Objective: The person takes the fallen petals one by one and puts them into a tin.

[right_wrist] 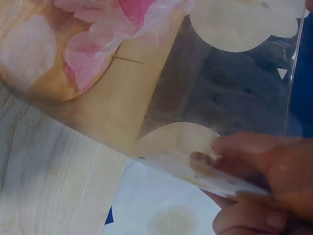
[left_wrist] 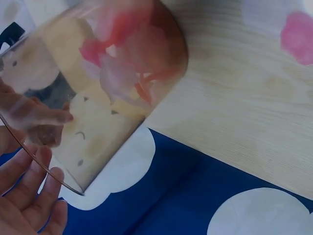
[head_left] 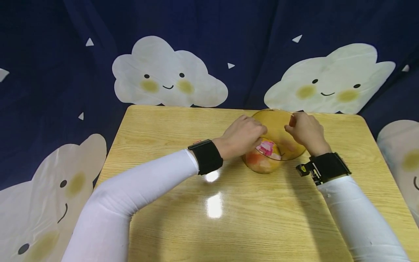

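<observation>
A see-through amber cylindrical vase (head_left: 276,122) stands towards the back of the wooden table, its wide rim uppermost. Pink and white petals (head_left: 266,148) lie at its bottom and also show through the wall as petals (right_wrist: 90,54) in the right wrist view. On the left side of the rim, my left hand (head_left: 240,134) holds on, its fingertips hidden in the head view; in the left wrist view its fingers (left_wrist: 32,178) curl at the rim. My right hand (head_left: 307,131) pinches the right side of the rim, with the thumb and fingers on opposite sides of the wall.
The wooden table (head_left: 183,123) ends just behind the vase, where a dark blue curtain (head_left: 245,36) with white clouds hangs. A pink piece (left_wrist: 298,39) lies on the table near the left wrist, mostly hidden by the arm in the head view.
</observation>
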`<act>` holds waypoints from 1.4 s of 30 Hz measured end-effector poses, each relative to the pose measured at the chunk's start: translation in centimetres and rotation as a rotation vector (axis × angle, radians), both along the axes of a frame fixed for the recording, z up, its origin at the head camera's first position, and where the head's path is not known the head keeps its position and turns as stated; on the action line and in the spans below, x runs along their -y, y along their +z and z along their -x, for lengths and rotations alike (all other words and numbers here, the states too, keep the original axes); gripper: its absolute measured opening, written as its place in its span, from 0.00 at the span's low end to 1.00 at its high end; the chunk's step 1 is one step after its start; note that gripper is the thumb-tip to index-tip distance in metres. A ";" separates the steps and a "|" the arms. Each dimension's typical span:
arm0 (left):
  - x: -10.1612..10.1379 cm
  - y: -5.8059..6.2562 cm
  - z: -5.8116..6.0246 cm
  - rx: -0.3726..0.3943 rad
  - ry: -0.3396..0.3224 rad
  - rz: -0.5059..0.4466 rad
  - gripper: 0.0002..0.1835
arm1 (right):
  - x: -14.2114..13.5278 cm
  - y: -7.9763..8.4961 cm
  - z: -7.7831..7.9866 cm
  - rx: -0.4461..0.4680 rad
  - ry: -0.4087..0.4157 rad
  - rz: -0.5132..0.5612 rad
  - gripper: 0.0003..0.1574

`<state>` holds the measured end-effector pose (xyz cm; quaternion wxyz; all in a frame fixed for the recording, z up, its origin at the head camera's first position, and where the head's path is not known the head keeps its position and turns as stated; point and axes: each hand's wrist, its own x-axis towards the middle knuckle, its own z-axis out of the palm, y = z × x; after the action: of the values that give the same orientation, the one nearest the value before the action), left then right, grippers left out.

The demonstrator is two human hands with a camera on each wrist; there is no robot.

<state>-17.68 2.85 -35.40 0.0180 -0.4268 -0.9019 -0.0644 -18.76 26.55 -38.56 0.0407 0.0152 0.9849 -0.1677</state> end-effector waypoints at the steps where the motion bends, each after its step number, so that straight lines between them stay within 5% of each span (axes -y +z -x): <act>1: 0.1 0.0 0.1 0.001 0.002 -0.019 0.08 | 0.0 0.0 0.0 0.000 0.000 -0.001 0.14; 11: 3.8 -0.3 1.6 -0.026 0.127 -0.188 0.12 | -0.1 -0.3 0.0 -0.020 0.005 -0.001 0.14; 23: 10.9 -4.4 2.8 0.180 0.408 -0.145 0.14 | 0.1 -0.2 -0.2 -0.016 0.005 0.001 0.14; 31: 14.6 -7.3 2.4 0.290 0.477 -0.052 0.15 | 0.3 -0.2 0.0 -0.020 0.007 0.006 0.14; 42: 16.5 -10.6 1.5 0.293 0.509 -0.006 0.08 | 0.0 -0.2 0.0 -0.026 0.012 -0.002 0.14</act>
<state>-19.19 -13.66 -45.97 -0.0955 -0.1730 -0.9727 -0.1215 -18.77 26.55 -38.79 0.0288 0.0074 0.9856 -0.1667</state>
